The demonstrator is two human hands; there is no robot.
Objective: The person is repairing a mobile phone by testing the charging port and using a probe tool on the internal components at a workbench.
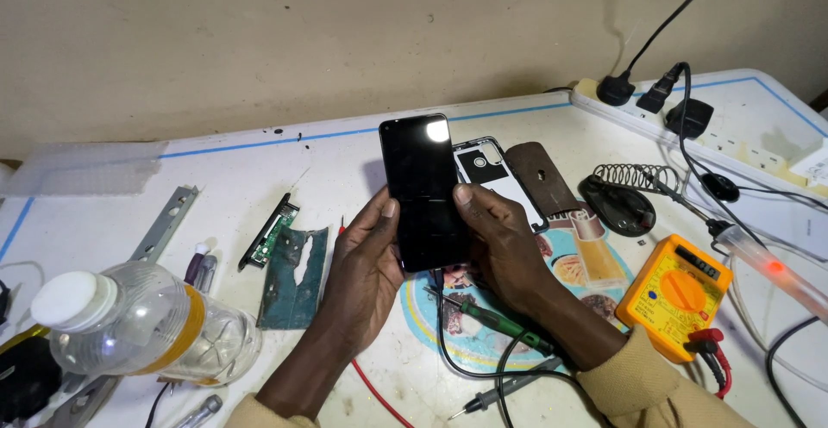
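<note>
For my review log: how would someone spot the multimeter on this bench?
Start at the white power strip along the table's right edge. Below it, near the right sleeve, lies the multimeter. It alone is yellow-orange, with a round dial.

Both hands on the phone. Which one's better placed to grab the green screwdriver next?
Right, probably. The right hand holds the dark phone by its right edge, and the green screwdriver lies on the mat just below that wrist. The left hand cradles the phone's left edge, farther away, and could keep supporting it.
</note>
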